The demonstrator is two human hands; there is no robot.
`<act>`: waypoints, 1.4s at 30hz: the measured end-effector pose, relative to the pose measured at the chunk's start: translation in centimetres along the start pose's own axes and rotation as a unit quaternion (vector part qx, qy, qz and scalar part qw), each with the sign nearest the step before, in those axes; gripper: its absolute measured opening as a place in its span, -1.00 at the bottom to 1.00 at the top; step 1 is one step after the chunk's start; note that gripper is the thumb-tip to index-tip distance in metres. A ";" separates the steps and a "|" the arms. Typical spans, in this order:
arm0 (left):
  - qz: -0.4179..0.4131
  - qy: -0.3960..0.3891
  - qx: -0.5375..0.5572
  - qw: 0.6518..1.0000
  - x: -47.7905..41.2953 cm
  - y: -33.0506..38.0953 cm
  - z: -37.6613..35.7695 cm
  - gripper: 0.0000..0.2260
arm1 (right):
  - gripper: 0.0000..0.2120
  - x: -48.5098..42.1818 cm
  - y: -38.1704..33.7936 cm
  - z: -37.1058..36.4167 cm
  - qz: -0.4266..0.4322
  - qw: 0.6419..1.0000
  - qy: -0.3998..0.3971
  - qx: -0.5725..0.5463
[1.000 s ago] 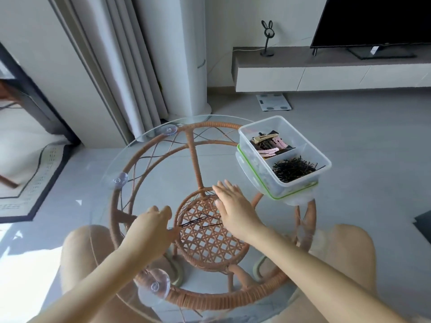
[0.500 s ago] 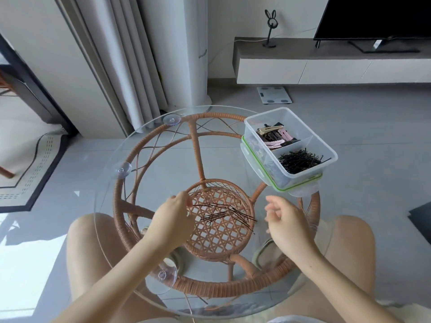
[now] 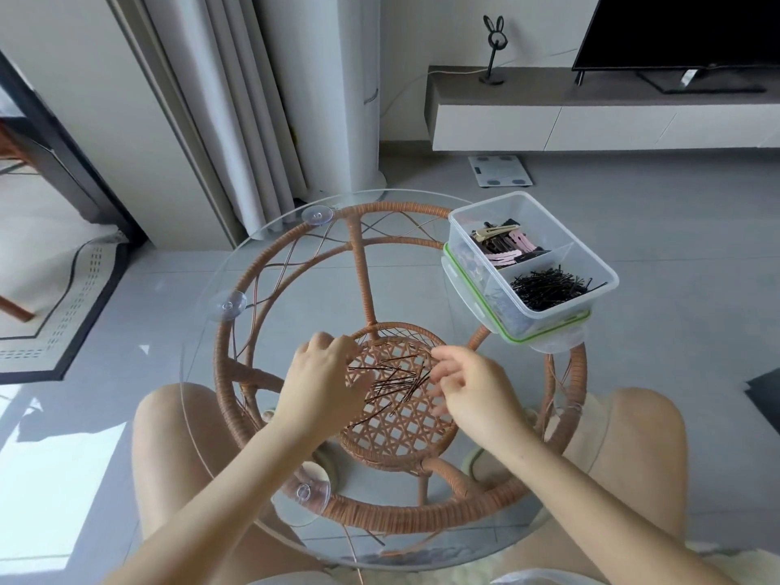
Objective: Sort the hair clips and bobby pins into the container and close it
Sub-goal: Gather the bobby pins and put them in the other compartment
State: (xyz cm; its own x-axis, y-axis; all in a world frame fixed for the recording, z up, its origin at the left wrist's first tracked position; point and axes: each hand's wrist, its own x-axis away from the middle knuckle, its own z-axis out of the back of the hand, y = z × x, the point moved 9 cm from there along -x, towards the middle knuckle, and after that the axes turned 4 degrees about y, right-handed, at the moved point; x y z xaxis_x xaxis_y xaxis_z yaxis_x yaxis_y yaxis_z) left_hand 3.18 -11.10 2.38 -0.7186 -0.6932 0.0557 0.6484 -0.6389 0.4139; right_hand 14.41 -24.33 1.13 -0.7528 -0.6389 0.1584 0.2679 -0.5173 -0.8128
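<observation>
Several loose dark bobby pins (image 3: 392, 382) lie in a small pile on the glass table top (image 3: 270, 263), over the woven rattan disc below. My left hand (image 3: 325, 382) rests at the pile's left edge with its fingers spread and nothing in them. At the right edge is my right hand (image 3: 468, 386), fingers curled, tips touching the pins; whether it pinches any is hidden. The clear divided container (image 3: 599, 268) stands open at the table's far right. Pink, black and gold hair clips (image 3: 502, 247) fill its far compartment, bobby pins (image 3: 548, 289) the near one. It sits on its green-rimmed lid (image 3: 544, 333).
The rattan table frame (image 3: 358, 263) shows through the glass, with suction cups (image 3: 228, 306) along the rim. My bare knees are under the near edge. Beyond are curtains (image 3: 236, 99), a white bathroom scale (image 3: 500, 171) on the floor and a low TV bench (image 3: 591, 116).
The right hand lifted off the pile, swung out to the right, and has come back to its right edge. The left hand slid in from the left. The pins are now uncovered.
</observation>
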 end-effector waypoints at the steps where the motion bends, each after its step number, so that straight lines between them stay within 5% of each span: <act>1: -0.012 -0.010 -0.022 1.000 0.0 0.2 0.0 -0.53 | -0.59 -0.8 -0.4 0.5 0.050 0.995 -0.006 0.088; 3: -0.044 -0.043 -0.067 0.996 0.1 0.8 -0.9 -0.38 | -0.41 -2.2 -0.8 0.1 0.128 0.959 -0.073 0.241; 6: -0.087 -0.066 -0.086 0.990 0.8 2.2 -2.3 -0.29 | -0.25 -3.3 -1.0 -1.2 0.167 0.918 -0.199 0.301; 16: -0.112 -0.083 -0.063 0.988 0.9 1.6 -1.9 -0.50 | -0.84 -3.8 -4.3 -5.4 0.283 0.873 -0.272 0.288; 21: -0.111 -0.091 -0.047 0.989 0.8 1.3 -1.9 -0.56 | -0.98 -2.5 -4.2 -6.5 0.340 0.821 -0.262 0.377; 23: -0.110 -0.089 -0.045 0.989 0.7 1.3 -1.8 -0.58 | -0.87 -1.7 -4.3 -6.7 0.369 0.795 -0.243 0.416; 26: -0.109 -0.092 -0.047 0.989 0.7 1.3 -1.8 -0.61 | -0.77 -1.3 -4.3 -6.5 0.378 0.793 -0.236 0.417; 35: -0.094 -0.103 -0.056 0.989 0.3 1.6 -1.9 -0.70 | -0.89 -2.5 -5.4 -1.3 0.347 0.815 -0.210 0.414; 39: -0.112 -0.106 -0.101 0.983 0.0 2.6 -2.4 -0.81 | -0.87 -4.8 -6.9 4.5 0.313 0.857 -0.140 0.384; 42: -0.123 -0.125 -0.133 0.976 -0.1 3.3 -3.2 -0.84 | -0.87 -6.9 -6.5 9.3 0.307 0.835 -0.069 0.452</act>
State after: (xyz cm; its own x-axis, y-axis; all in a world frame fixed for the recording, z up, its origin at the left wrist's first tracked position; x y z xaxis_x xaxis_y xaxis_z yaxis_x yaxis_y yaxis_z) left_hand 6.23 -14.22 0.81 -0.8782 -0.4261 0.2174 0.4668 -0.8626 0.1949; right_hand 23.47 -21.90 10.54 -0.2474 -0.9687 -0.0178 0.9688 -0.2471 -0.0185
